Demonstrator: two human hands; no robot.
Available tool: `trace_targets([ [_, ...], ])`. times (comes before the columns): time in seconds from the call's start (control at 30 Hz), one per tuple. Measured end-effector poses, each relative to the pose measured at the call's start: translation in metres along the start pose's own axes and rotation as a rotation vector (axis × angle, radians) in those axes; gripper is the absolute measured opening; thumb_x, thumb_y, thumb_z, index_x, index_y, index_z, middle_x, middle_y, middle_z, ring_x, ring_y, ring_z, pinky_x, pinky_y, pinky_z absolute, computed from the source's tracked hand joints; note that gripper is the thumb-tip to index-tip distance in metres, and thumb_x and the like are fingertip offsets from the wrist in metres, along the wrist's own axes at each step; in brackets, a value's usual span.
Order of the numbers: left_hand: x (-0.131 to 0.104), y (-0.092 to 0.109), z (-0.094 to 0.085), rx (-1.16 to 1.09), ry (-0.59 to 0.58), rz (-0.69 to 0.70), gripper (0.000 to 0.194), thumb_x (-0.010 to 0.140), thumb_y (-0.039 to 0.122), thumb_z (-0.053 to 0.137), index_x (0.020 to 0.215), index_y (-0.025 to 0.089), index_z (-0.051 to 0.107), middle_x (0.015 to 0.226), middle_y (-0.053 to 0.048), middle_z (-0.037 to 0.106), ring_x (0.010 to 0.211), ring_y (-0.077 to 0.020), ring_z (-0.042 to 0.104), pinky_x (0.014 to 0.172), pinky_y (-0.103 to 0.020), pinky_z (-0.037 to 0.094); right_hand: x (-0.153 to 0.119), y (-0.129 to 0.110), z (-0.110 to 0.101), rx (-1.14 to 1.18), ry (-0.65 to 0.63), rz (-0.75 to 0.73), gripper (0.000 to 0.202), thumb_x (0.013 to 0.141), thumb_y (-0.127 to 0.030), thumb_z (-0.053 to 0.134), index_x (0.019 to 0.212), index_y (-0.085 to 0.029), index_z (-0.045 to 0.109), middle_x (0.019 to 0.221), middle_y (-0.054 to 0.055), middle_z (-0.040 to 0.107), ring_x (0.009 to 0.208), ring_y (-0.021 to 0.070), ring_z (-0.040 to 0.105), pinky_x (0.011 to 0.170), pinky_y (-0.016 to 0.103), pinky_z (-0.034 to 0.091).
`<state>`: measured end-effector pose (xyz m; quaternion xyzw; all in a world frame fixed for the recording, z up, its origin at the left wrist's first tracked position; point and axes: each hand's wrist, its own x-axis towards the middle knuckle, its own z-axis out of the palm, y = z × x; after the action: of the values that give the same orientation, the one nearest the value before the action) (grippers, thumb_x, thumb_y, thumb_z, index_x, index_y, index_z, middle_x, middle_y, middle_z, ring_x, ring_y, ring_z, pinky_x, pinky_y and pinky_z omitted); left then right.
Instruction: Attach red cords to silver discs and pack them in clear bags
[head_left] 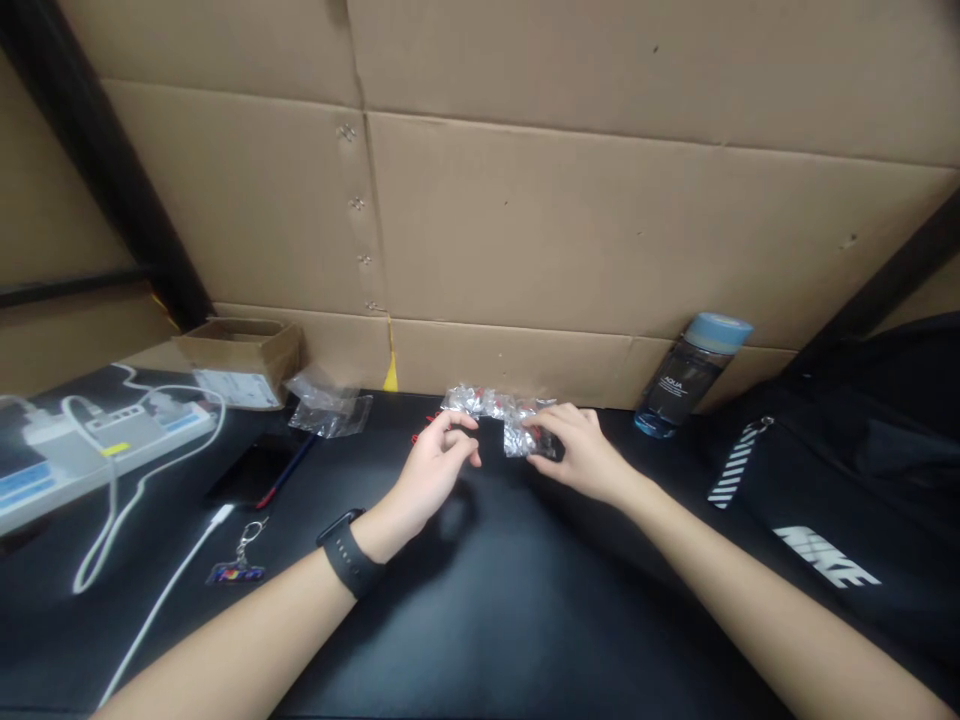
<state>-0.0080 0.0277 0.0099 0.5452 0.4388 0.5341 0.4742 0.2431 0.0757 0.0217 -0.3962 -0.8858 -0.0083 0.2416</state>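
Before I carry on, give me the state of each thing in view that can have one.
Silvery packets: crinkled; sealed or open, cannot tell.
Left hand: fingers curled, holding nothing visible.
Right hand: fingers at a packet; grip unclear.
Cardboard box: top open.
Clear bag: lying crumpled.
Phone: screen dark.
Bottle: capped, standing.
Watch: strapped on.
Backpack: open or closed, unclear.

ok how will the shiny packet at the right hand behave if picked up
The shiny packet will probably flex, since it looks crinkled. It seems likely light, being small beside the right hand. Its glossy surface may be slippery.
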Motion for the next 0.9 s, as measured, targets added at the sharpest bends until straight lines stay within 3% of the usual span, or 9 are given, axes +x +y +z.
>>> trace_targets([
  [0.1,0.001,-0.002,-0.001,0.001,0.001,-0.001,0.02,0.082,0.026,0.061,0.101,0.021,0.057,0.062,0.005,0.064,0.071,-0.017,0.06,0.08,-0.03,0.04,0.034,0.02,0.003,-0.105,0.022,0.029,0.037,0.085,-0.03,0.079,0.119,-0.028,0.064,0.12,0.008,0.07,0.113,0.0304,0.058,0.092,0.044,0.035],
  [0.2,0.005,-0.002,-0.006,-0.011,0.031,-0.002,0.018,0.083,0.028,0.062,0.099,0.02,0.059,0.064,0.004,0.065,0.072,-0.0173,0.06,0.078,-0.029,0.04,0.06,0.032,0.014,-0.184,0.018,0.052,0.037,0.085,-0.028,0.081,0.119,-0.027,0.066,0.128,0.01,0.067,0.12,0.0321,0.054,0.094,0.045,0.035],
  [0.33,0.013,0.007,-0.023,-0.098,0.137,0.014,0.018,0.083,0.03,0.062,0.098,0.021,0.063,0.069,0.002,0.066,0.074,-0.0169,0.062,0.071,-0.027,0.038,0.068,0.032,0.026,-0.175,-0.001,0.061,0.032,0.084,-0.022,0.078,0.115,-0.025,0.069,0.129,0.01,0.066,0.12,0.0323,0.054,0.095,0.047,0.037],
  [0.5,0.02,0.021,-0.047,-0.045,0.188,0.016,0.02,0.08,0.028,0.067,0.098,0.019,0.064,0.087,-0.001,0.07,0.09,-0.0185,0.066,0.078,-0.027,0.043,0.048,0.039,0.008,-0.1,-0.039,0.062,0.025,0.087,-0.03,0.072,0.112,-0.026,0.073,0.127,0.01,0.067,0.119,0.0327,0.057,0.098,0.05,0.042],
  [0.63,0.021,0.019,-0.049,0.118,0.129,0.07,0.017,0.082,0.029,0.068,0.095,0.02,0.065,0.094,-0.003,0.07,0.095,-0.0198,0.066,0.084,-0.029,0.045,0.018,0.074,-0.019,0.059,-0.104,0.095,0.022,0.088,-0.022,0.062,0.105,-0.022,0.076,0.111,0.008,0.074,0.102,0.0255,0.068,0.096,0.041,0.051],
  [0.8,0.017,0.004,-0.037,0.343,-0.065,0.209,0.009,0.089,0.028,0.063,0.091,0.02,0.066,0.093,-0.004,0.071,0.092,-0.0206,0.067,0.088,-0.033,0.05,-0.038,0.118,-0.026,0.17,-0.077,0.339,0.032,0.089,-0.038,0.064,0.113,-0.019,0.075,0.111,0.01,0.076,0.097,0.0269,0.072,0.083,0.039,0.058],
  [0.9,0.009,-0.006,-0.032,0.583,-0.309,0.25,0.023,0.097,0.034,0.057,0.113,0.022,0.07,0.118,-0.008,0.074,0.113,-0.0241,0.067,0.103,-0.038,0.048,-0.061,0.124,-0.025,0.188,-0.125,0.292,0.037,0.089,-0.046,0.067,0.114,-0.02,0.074,0.116,0.011,0.075,0.106,0.0285,0.071,0.089,0.041,0.058],
])
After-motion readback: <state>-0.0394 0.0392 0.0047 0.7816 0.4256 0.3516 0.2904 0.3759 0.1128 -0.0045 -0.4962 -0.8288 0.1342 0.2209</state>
